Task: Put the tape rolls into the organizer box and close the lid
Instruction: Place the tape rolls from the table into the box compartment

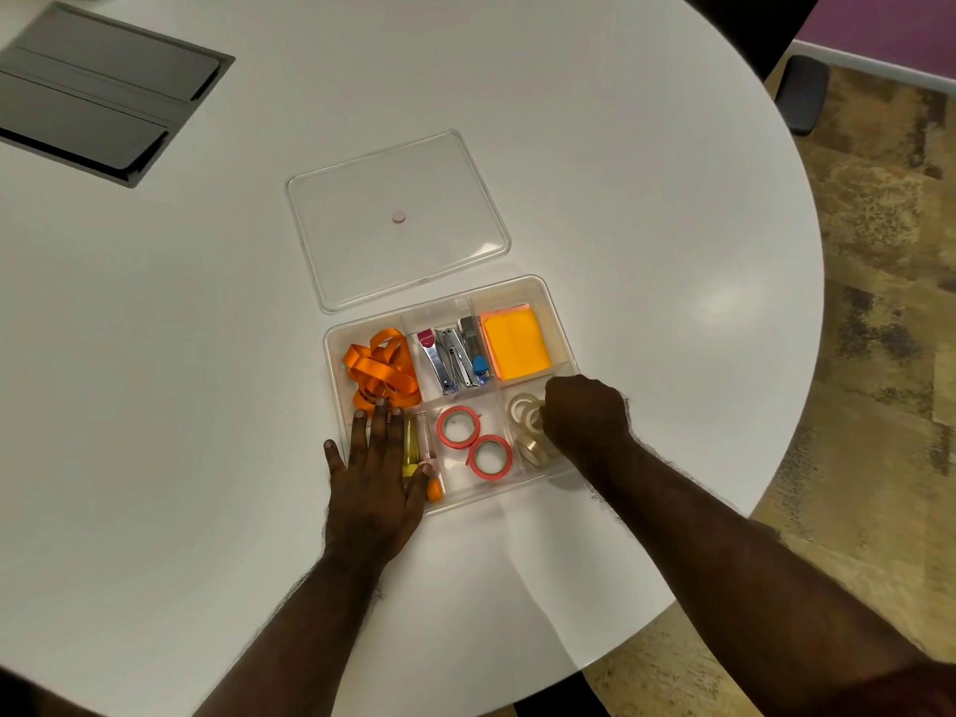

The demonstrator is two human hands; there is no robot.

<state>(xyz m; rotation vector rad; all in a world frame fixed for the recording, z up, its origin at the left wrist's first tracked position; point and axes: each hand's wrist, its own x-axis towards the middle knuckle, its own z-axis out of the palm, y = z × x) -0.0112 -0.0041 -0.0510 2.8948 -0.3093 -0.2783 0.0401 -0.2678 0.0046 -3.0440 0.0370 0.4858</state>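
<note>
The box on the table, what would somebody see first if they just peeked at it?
Probably the bright orange ribbon in the left compartment of the clear organizer box, and the two red tape rolls in the near middle one. The right hand is over pale tape rolls at the near right, and the clear lid lies behind the box.

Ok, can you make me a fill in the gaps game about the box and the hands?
1. The clear lid lies on the ____, beyond the organizer box.
2. The two pink tape rolls lie in the ____ near compartment.
3. The ____ hand is in the compartment with the beige tape rolls.
4. The left hand lies ____ on the box's corner.

Missing words: table; middle; right; flat
</note>
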